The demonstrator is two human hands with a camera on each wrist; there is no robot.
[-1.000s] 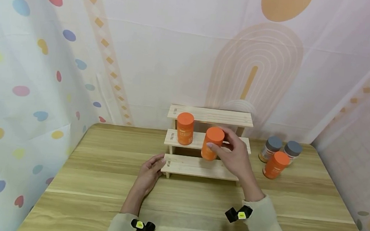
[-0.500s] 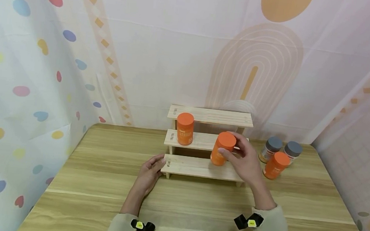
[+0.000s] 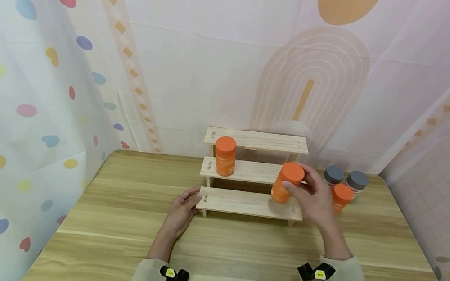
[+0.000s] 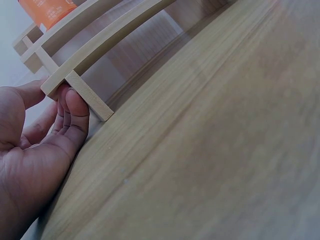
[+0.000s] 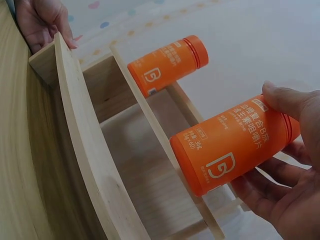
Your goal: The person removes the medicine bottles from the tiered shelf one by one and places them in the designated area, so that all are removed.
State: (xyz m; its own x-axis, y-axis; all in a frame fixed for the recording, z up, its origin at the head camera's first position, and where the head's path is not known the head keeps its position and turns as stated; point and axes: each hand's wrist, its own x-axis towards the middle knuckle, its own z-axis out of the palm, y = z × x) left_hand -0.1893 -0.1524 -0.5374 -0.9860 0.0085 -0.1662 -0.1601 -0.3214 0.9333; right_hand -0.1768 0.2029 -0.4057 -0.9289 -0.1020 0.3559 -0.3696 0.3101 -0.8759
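The table (image 3: 115, 220) I'm looking at has a wood-grain top, yellowish brown, with lighter and darker bands running across it. Near the middle of its back edge stands a rack (image 3: 252, 171) of pale bare wood, upright on short legs, its three steps rising toward the back. On the left part of the middle step sits an orange bottle (image 3: 225, 158), upright, its orange lid on. Right of the rack, well toward the table's right side, three more stand close together: two with grey lids, the first bottle (image 3: 333, 175) and the second bottle (image 3: 357, 181), and in front of them an orange-lidded bottle (image 3: 342, 195), partly hidden low down.
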